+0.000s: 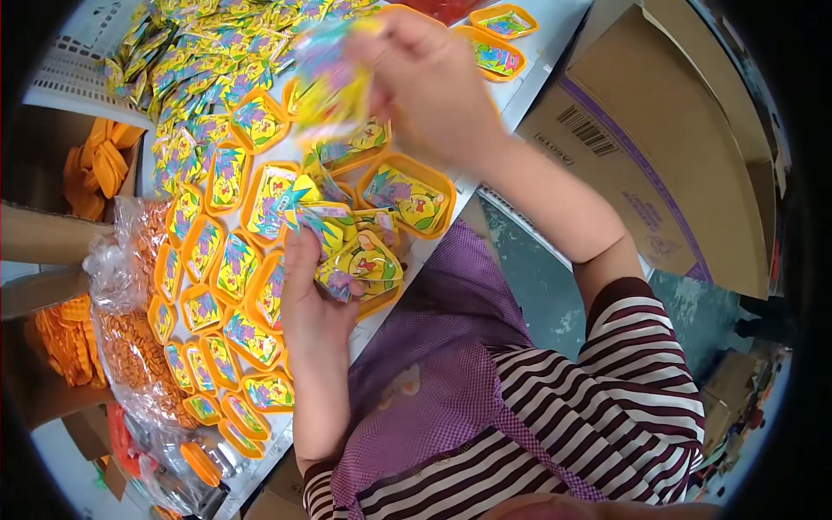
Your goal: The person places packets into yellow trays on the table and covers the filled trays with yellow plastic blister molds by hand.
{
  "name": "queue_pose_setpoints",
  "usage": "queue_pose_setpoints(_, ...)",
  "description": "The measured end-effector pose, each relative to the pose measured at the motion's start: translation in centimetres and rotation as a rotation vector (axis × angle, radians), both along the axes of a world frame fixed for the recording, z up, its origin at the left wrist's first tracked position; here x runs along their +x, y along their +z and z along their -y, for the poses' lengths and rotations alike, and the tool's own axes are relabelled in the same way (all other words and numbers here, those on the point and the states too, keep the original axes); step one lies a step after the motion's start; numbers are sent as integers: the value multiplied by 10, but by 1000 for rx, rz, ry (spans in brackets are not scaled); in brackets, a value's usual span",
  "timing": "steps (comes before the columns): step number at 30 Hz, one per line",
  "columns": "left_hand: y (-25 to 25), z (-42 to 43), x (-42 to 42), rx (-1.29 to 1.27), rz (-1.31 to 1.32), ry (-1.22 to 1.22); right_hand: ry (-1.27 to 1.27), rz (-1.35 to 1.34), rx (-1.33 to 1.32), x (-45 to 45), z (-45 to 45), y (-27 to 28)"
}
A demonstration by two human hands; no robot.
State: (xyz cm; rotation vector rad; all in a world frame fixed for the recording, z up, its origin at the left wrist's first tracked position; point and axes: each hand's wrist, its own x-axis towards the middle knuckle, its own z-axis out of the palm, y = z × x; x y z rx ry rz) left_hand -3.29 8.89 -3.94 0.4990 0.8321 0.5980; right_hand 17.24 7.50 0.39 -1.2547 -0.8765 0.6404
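Observation:
Several yellow packets with cartoon prints are fanned out in my left hand, its fingers closed round them. My right hand is raised over the trays at the top, pinching a packet blurred by motion. Under and around both hands lie orange trays, many with one packet inside; one such tray is just right of my left hand's packets. A large heap of loose packets covers the upper left of the table.
A large cardboard box stands at the right. Along the left are boxes holding orange parts and a clear plastic bag of small orange pieces. A white perforated crate is at the upper left.

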Motion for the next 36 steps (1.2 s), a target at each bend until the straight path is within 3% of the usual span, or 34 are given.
queue_pose_setpoints(2,0,-1,-9,19,10,23,-78,9,-251,42,-3,6)
queue_pose_setpoints(6,9,2,-16,73,-45,91,-129,216,-312,114,0,-55)
queue_pose_setpoints(14,9,3,-20,81,-68,107,-220,689,-462,94,-7,-75)
queue_pose_setpoints(18,13,6,-21,100,-77,133,-320,794,-487,84,-15,-85)
queue_pose_setpoints(21,17,5,-26,91,-93,166,-221,167,-264,93,-13,-68)
queue_pose_setpoints(24,15,4,-32,107,-84,178,-197,437,-113,110,-19,-47)
queue_pose_setpoints(28,15,2,-38,135,-28,136,-89,1129,-25,106,-21,-27)
queue_pose_setpoints(31,20,5,-34,135,-41,177,169,1287,-6,102,-24,-18)
queue_pose_setpoints(34,19,5,-34,148,-57,213,249,1388,-9,100,-33,-14)
queue_pose_setpoints(36,21,4,-38,129,-18,223,394,1454,-147,99,-40,-14)
